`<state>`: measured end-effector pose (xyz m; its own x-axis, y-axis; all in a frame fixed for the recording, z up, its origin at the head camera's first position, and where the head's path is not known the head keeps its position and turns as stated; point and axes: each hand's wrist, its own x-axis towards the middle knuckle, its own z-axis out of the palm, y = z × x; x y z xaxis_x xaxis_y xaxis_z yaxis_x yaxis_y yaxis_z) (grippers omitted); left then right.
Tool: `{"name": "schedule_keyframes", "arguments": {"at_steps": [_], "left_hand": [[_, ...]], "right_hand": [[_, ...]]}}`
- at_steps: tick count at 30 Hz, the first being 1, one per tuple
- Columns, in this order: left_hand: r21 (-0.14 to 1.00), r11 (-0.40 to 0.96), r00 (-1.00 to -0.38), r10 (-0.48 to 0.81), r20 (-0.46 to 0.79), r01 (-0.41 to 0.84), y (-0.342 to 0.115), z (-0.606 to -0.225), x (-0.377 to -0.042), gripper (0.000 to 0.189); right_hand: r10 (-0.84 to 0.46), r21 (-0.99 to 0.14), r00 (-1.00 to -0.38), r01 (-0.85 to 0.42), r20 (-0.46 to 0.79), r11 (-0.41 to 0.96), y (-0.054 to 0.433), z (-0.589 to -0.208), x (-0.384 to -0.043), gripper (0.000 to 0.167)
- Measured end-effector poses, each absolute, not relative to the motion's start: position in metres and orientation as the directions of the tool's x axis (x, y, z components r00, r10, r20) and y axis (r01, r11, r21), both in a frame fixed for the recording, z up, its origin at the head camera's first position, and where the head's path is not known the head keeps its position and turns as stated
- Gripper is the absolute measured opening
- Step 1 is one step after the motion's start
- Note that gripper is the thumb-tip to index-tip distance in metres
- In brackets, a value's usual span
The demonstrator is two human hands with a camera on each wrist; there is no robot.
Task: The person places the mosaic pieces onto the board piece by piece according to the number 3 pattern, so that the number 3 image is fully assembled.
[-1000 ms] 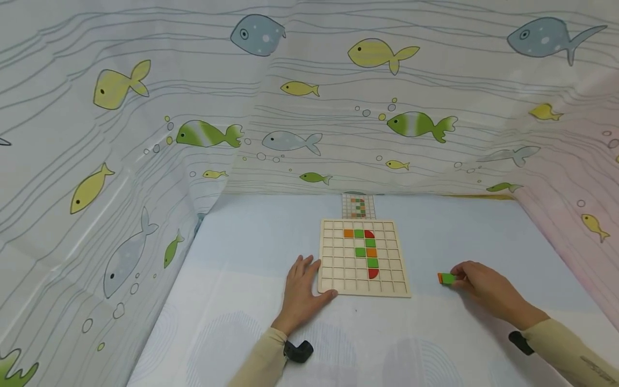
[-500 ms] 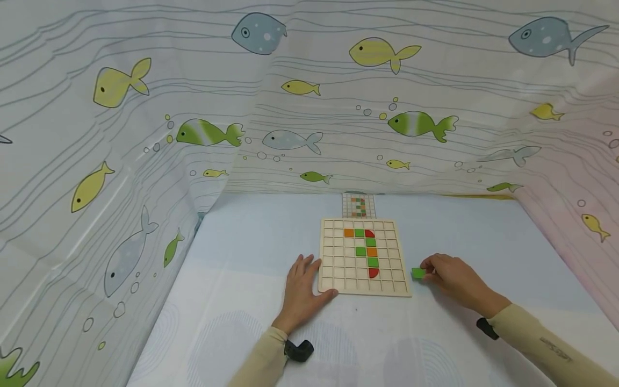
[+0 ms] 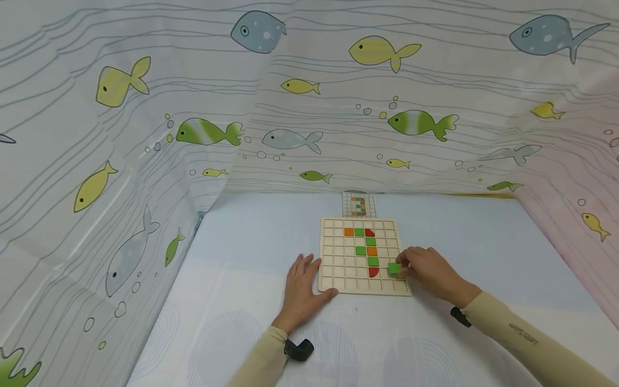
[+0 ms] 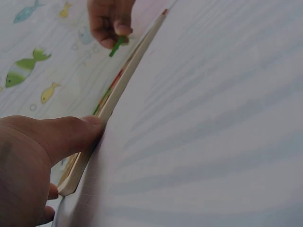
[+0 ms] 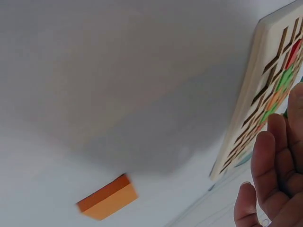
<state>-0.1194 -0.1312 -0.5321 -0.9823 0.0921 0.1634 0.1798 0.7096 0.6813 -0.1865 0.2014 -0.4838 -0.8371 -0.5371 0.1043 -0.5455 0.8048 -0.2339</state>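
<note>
A wooden grid board (image 3: 336,274) lies on the table, with green, orange and red tiles (image 3: 373,261) set in a bent line on it. My right hand (image 3: 432,274) pinches a green square tile (image 3: 394,268) between thumb and fingertips, above the board's right-hand columns. The left wrist view shows that green tile (image 4: 115,48) held tilted, apart from the board. At the board's near left corner rests my left hand (image 3: 302,295), thumb against the front edge and fingers spread along the left side. Part of the right hand falls outside the right wrist view.
An orange block (image 5: 109,198) lies on the table beside the board in the right wrist view; the right hand hides it from the head view. Behind the board is a printed pattern card (image 3: 359,206). Fish-printed sheeting (image 3: 309,113) encloses the table on several sides.
The right hand has carried the green tile leftward from the table to over the board's right side. My left hand has stayed at the board's corner.
</note>
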Motion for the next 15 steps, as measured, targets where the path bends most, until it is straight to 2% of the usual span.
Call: {"name": "schedule_keyframes", "arguments": {"at_steps": [15], "left_hand": [[0.681, 0.708, -0.981, 0.093, 0.170, 0.185, -0.132, -0.532, -0.119, 0.079]], "right_hand": [[-0.567, -0.321, -0.822, -0.552, 0.057, 0.769, 0.168, -0.486, -0.191, 0.024]]}}
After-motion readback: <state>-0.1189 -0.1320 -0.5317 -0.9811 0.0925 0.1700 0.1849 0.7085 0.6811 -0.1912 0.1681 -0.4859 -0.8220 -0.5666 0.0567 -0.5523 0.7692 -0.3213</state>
